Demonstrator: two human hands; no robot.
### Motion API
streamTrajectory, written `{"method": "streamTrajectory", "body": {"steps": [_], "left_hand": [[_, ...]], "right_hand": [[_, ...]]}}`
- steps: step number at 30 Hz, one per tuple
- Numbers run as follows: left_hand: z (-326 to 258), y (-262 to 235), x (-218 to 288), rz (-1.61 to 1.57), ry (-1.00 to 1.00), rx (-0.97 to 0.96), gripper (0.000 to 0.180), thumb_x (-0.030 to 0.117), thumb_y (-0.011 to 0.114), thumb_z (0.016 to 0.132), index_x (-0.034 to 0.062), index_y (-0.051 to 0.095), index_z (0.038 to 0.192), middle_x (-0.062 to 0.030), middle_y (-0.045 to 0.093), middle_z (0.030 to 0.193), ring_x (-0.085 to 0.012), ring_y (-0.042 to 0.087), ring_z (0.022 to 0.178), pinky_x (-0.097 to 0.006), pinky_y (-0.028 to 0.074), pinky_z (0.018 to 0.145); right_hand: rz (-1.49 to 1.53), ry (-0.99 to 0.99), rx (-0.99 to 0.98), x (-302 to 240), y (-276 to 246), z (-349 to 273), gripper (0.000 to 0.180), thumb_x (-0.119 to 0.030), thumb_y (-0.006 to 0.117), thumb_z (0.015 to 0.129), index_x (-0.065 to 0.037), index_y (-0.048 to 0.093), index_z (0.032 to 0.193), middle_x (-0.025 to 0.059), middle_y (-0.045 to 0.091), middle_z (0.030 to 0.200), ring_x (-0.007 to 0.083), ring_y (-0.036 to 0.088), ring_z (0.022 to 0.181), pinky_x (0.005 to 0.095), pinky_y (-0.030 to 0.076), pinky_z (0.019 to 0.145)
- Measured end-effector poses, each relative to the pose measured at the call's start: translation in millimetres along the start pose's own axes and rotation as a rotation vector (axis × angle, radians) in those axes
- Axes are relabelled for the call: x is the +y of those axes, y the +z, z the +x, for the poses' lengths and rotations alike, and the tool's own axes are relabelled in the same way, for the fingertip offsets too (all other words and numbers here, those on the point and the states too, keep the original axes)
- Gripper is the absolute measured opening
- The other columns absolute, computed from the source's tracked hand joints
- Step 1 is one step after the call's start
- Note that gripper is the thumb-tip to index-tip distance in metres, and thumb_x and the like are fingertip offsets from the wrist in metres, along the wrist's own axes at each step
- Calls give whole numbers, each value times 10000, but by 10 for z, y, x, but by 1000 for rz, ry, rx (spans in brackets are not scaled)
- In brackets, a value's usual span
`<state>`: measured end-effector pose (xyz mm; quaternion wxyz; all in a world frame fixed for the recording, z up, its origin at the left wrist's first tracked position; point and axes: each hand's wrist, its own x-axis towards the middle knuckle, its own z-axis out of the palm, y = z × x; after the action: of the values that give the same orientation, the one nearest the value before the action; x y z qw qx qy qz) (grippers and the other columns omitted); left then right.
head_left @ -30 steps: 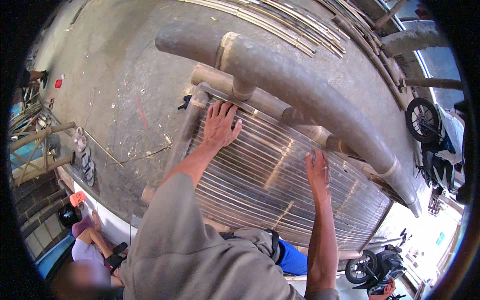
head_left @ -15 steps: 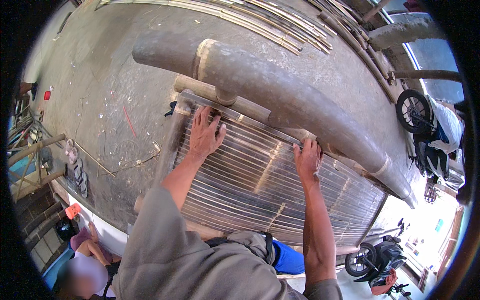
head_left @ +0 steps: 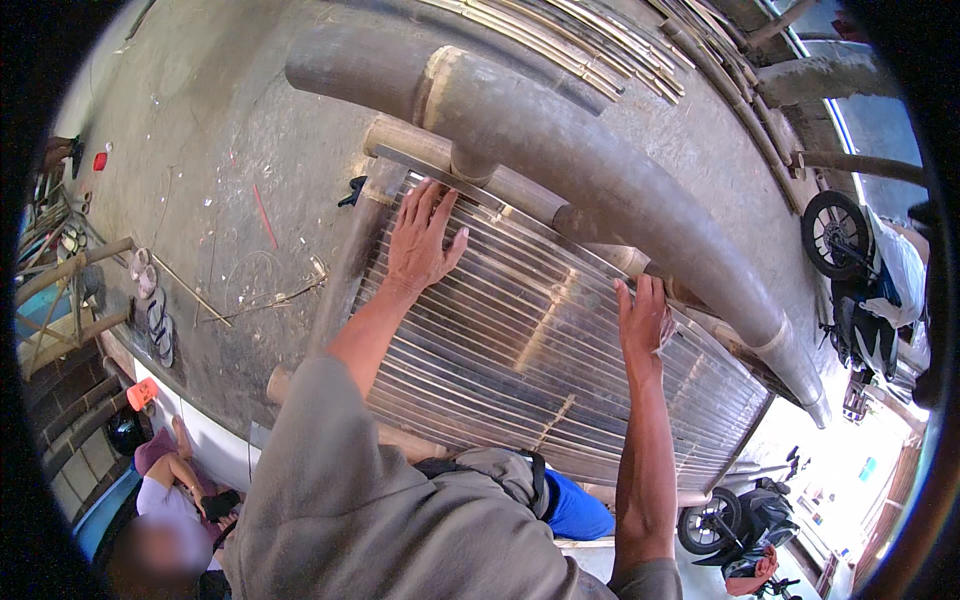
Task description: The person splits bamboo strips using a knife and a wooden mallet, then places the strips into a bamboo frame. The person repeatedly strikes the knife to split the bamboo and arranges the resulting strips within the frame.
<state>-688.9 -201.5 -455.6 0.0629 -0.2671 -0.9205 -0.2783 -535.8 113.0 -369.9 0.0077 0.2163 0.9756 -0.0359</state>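
Observation:
A seat-like panel of dark, narrow bamboo slats (head_left: pixel 490 345) stretches out in front of me, set in a frame of bamboo poles. My left hand (head_left: pixel 425 240) lies on the slats near the far left corner, fingers spread, tips close to a thin dark strip (head_left: pixel 540 226) along the far edge. Farther right, the fingers of my right hand (head_left: pixel 643 318) reach to that same edge and rest on it, with nothing visible held. Beyond the edge runs a thick bamboo pole (head_left: pixel 600 170) with a pale ring, joined to the frame by short bamboo pieces.
Long bamboo strips (head_left: pixel 550 45) lie on the far floor. Motorbikes (head_left: pixel 840 240) stand at right. Slippers (head_left: pixel 160 330), a red strip (head_left: pixel 265 217) and scraps lie on the floor at left. Another person (head_left: pixel 180 480) sits at lower left beside an orange container (head_left: pixel 141 393).
The left fingers have straightened from the far strip and now lie flatter on the slats. The right hand stays at the far edge. The whole view has shifted slightly.

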Motion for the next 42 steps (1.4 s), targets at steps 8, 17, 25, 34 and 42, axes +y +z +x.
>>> {"method": "streamTrajectory", "body": {"steps": [8,17,25,34,42], "left_hand": [[39,9,-13,24,-49,-100,545,326,588,897,-19,519,1313,-222,487,1347,-369,400,1345,-497,266,1176],[5,24,-59,-73,17,28,516,340,588,917,-47,490,1243,-238,516,1250,-401,473,1240,-521,306,1146],[35,4,-18,-74,25,53,504,348,583,939,-24,495,1268,-244,520,1289,-434,483,1233,-533,340,1110],[3,-1,-16,-134,-23,62,554,333,609,926,-12,472,1338,-243,506,1325,-433,481,1246,-515,344,1114],[0,45,3,-43,-74,14,563,318,639,905,61,501,1386,-244,487,1322,-419,482,1223,-505,386,1072]], "right_hand": [[8,44,-10,2,101,17,281,-317,677,901,-70,617,1021,134,621,1012,381,628,918,490,494,732],[50,54,-71,89,412,-176,409,-269,650,919,-142,573,1300,151,552,1301,363,547,1197,470,497,942],[-38,0,-222,2,257,-217,593,-310,652,916,-317,435,1468,212,387,1438,411,452,1306,585,390,1048],[-89,99,-255,-125,272,-219,569,-351,633,922,-338,447,1460,187,375,1428,393,420,1333,648,322,1080],[-7,0,-177,40,274,-254,622,-362,686,854,-236,492,1431,212,452,1367,416,449,1272,572,361,1046]]}}
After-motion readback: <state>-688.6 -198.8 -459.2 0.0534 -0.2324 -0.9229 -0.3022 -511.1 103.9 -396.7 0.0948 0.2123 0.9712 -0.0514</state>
